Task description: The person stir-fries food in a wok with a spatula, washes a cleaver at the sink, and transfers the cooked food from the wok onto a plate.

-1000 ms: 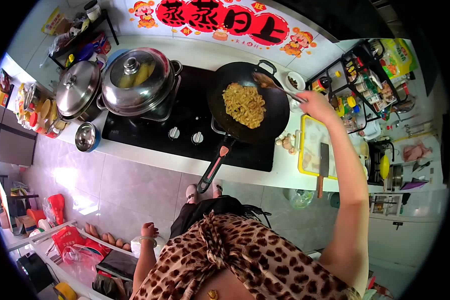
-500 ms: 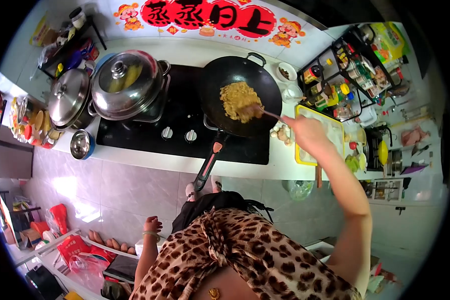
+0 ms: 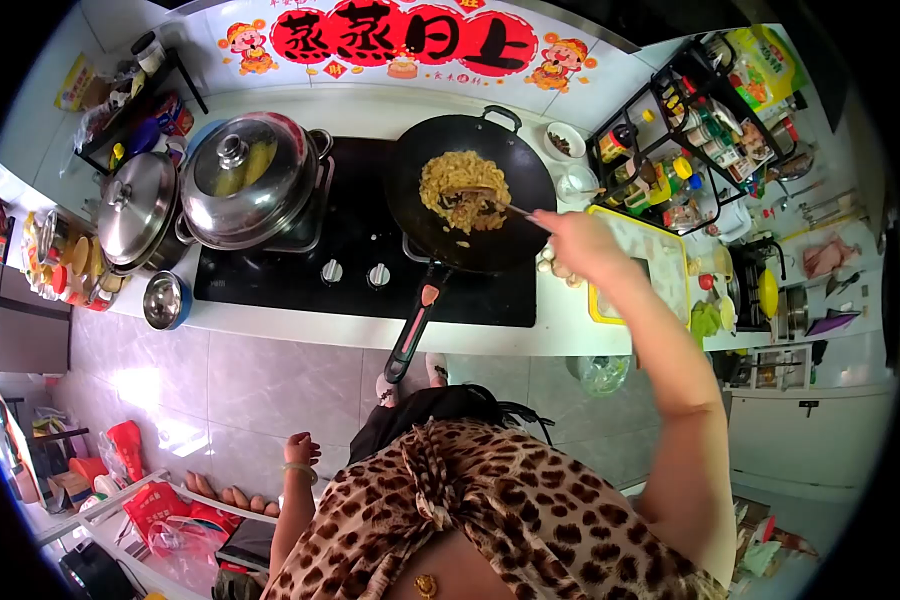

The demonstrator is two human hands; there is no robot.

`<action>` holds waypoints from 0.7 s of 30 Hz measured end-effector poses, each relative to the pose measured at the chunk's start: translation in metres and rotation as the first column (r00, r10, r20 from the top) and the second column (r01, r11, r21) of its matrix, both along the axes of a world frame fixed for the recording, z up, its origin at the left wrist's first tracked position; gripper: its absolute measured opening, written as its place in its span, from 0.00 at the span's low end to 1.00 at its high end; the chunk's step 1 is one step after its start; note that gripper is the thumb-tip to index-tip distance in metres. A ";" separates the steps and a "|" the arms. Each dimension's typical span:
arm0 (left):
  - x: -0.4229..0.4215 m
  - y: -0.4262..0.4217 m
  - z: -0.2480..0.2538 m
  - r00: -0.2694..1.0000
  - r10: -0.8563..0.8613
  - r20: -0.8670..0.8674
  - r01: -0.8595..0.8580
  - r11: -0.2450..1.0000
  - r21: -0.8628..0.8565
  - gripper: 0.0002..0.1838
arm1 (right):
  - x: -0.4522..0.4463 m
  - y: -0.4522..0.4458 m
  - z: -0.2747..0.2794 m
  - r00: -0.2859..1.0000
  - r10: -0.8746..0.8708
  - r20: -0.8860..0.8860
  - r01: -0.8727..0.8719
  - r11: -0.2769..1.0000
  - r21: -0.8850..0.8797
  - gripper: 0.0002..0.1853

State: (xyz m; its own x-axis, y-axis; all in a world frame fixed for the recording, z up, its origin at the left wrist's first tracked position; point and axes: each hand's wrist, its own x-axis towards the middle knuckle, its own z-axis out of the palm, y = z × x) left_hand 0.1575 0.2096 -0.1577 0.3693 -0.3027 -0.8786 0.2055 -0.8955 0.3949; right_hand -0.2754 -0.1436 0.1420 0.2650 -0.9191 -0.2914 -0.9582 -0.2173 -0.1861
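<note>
A black wok (image 3: 530, 190) with a long handle sits on the right side of the black cooktop (image 3: 280, 285). Yellow-brown food pieces (image 3: 460, 172) lie in its middle. My right hand (image 3: 582, 246) is closed around the spatula (image 3: 522, 211), whose head is down among the food. My left hand (image 3: 302, 452) hangs low beside my body, away from the counter, its fingers loosely curled; whether they are fully closed is hard to see. It touches none of the objects around.
Left of the wok stand a lidded steamer (image 3: 250, 200) and a steel pot (image 3: 135, 215). A metal bowl (image 3: 166, 300) is near the counter edge. On the right are a yellow-rimmed board (image 3: 660, 250), a small bowl (image 3: 564, 141) and a bottle rack (image 3: 660, 100).
My right hand has moved down and left, bringing the spatula from the wok's upper right rim into the food. The food is now spread differently. The camera view has shifted slightly.
</note>
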 end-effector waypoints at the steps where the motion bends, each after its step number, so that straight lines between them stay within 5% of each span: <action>1: 0.001 0.003 -0.001 1.000 0.011 -0.006 -0.011 1.000 0.002 0.12 | -0.029 -0.007 -0.005 0.991 0.080 0.110 -0.076 0.996 -0.039 0.25; 2: 0.000 0.008 -0.005 1.000 0.017 -0.025 -0.017 1.000 0.005 0.12 | -0.058 -0.014 -0.009 0.964 0.167 0.209 -0.153 0.985 -0.081 0.26; 4: -0.008 0.015 -0.012 0.998 0.044 -0.049 -0.044 0.999 0.007 0.12 | -0.075 -0.012 0.036 0.917 -0.311 0.251 0.215 0.913 0.346 0.23; 7: -0.010 0.031 -0.006 0.996 0.070 -0.048 -0.067 0.996 0.061 0.12 | -0.095 -0.049 0.044 0.852 -0.507 0.129 0.372 0.761 0.532 0.17; 10: -0.017 0.040 0.003 0.994 0.106 -0.033 -0.104 0.993 0.054 0.12 | -0.115 -0.098 -0.020 0.715 -0.587 0.379 0.158 0.665 0.730 0.16; 14: -0.022 0.041 0.021 0.998 0.059 0.004 -0.059 0.995 0.079 0.12 | -0.075 -0.088 -0.079 0.500 -0.670 0.550 0.007 0.638 0.770 0.17; 17: -0.027 0.038 0.026 0.996 0.084 0.003 -0.084 0.996 0.021 0.11 | -0.065 -0.049 -0.060 0.706 -0.334 0.625 -0.015 0.875 0.484 0.23; 19: -0.025 0.037 0.014 0.995 0.095 -0.028 -0.094 0.995 0.031 0.12 | -0.082 -0.017 -0.064 0.810 0.003 0.586 -0.107 0.984 0.143 0.24; 20: -0.025 0.035 0.012 0.995 0.097 -0.038 -0.096 0.995 0.034 0.12 | -0.082 0.006 -0.052 0.812 0.000 0.584 -0.101 0.985 0.141 0.24; 21: -0.026 0.031 0.013 0.996 0.085 -0.025 -0.085 0.996 0.022 0.12 | -0.080 0.029 -0.032 0.911 0.109 0.399 -0.122 0.992 0.008 0.23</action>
